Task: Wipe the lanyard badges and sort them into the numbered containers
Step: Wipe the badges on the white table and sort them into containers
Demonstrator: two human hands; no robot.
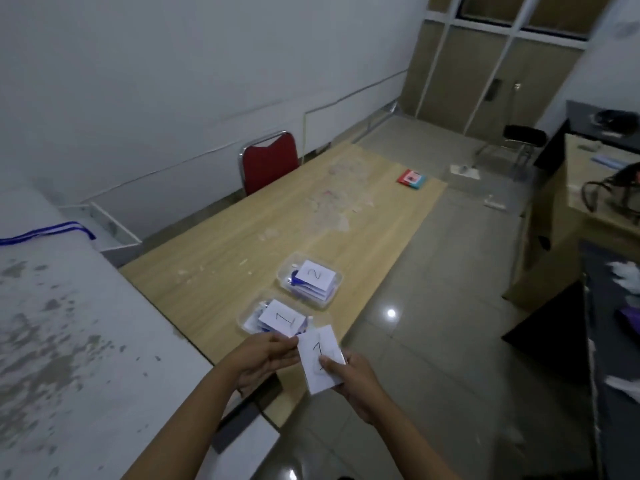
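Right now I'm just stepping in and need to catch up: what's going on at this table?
A person is sorting badges. Both hands hold a badge marked 1: the right hand grips its lower edge, the left hand pinches its left side. Container 1 and container 2 sit on the wooden table, each already holding badges.

Dim, soft, wide-angle warped edges

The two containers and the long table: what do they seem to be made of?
The containers look like thin clear plastic: the cards inside show through glossy, rounded walls. The table looks like light wood-grain laminate, matt, with straight printed grain lines and scuffed patches; solid wood cannot be ruled out.
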